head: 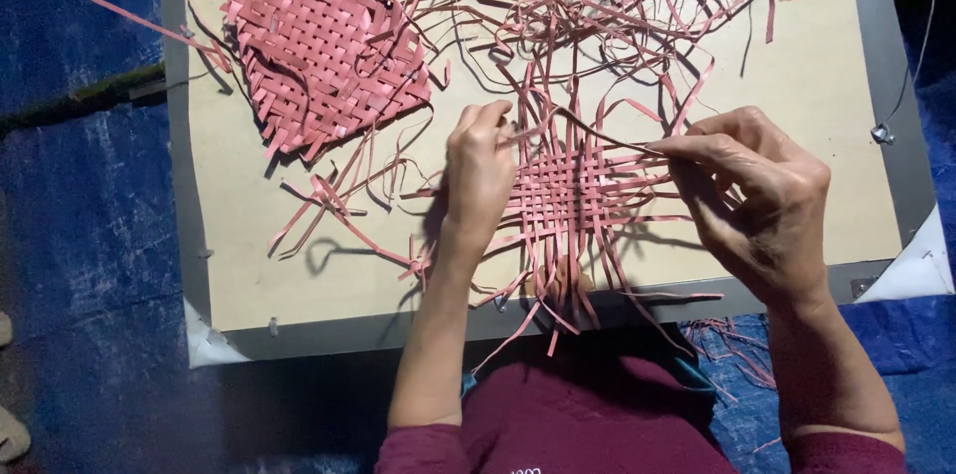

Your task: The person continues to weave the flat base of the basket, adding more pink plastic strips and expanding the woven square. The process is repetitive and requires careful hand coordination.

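Sleeve [597, 414] maroon, below board [329, 275] | L hand [478, 175] pinching strip [528, 131] at weave [578, 197] left edge | R hand [762, 200] pinching strip end, weave right | weave on board centre | finished mat [324, 46] upper-left of weave

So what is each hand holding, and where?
Right hand pinches a pink strip near its end; left hand pinches another strip's end above the weave.
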